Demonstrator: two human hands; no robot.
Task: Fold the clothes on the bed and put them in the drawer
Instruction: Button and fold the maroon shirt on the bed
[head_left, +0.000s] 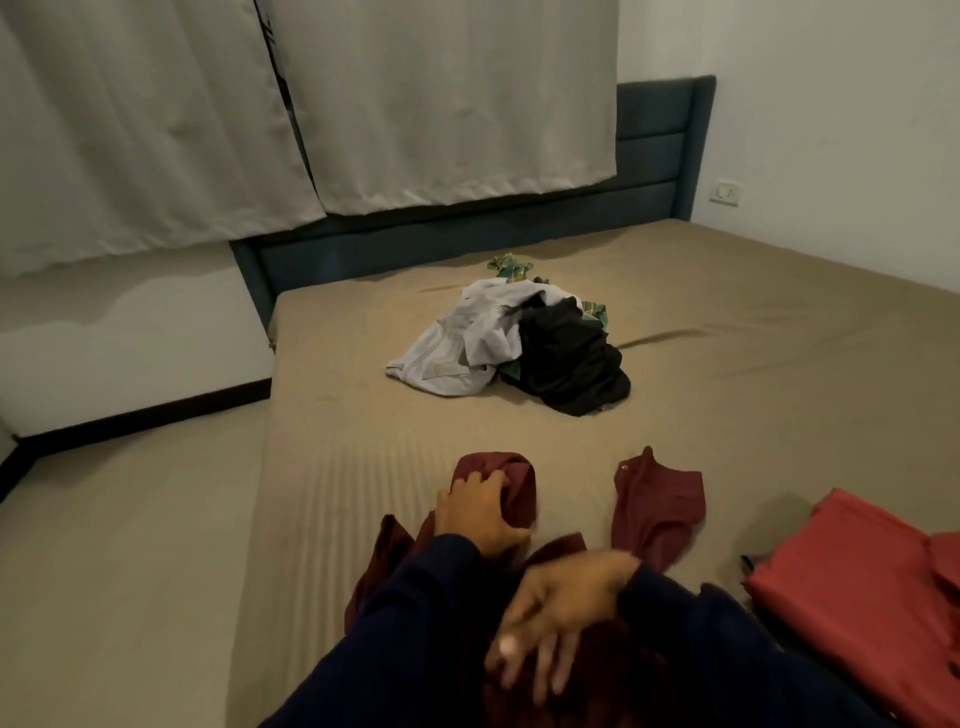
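Observation:
A dark maroon garment (657, 506) lies spread on the near part of the bed (727, 322), partly hidden under my arms. My left hand (480, 512) grips a bunched part of it on the left side. Lower down, my right hand (558, 618) is over the same garment, blurred, with its fingers spread and straight. I cannot tell whether it touches the cloth. In the middle of the bed is a loose pile: a light grey garment (449, 348), a black garment (569, 361) and a green plaid piece (511, 266). No drawer is in view.
A red folded cloth (862, 587) lies at the bed's right near edge. A dark blue headboard (657, 145) stands at the far end, with pale curtains (415, 104) hanging behind it. Floor (119, 571) runs along the bed's left side. A wall socket (724, 192) is at the right.

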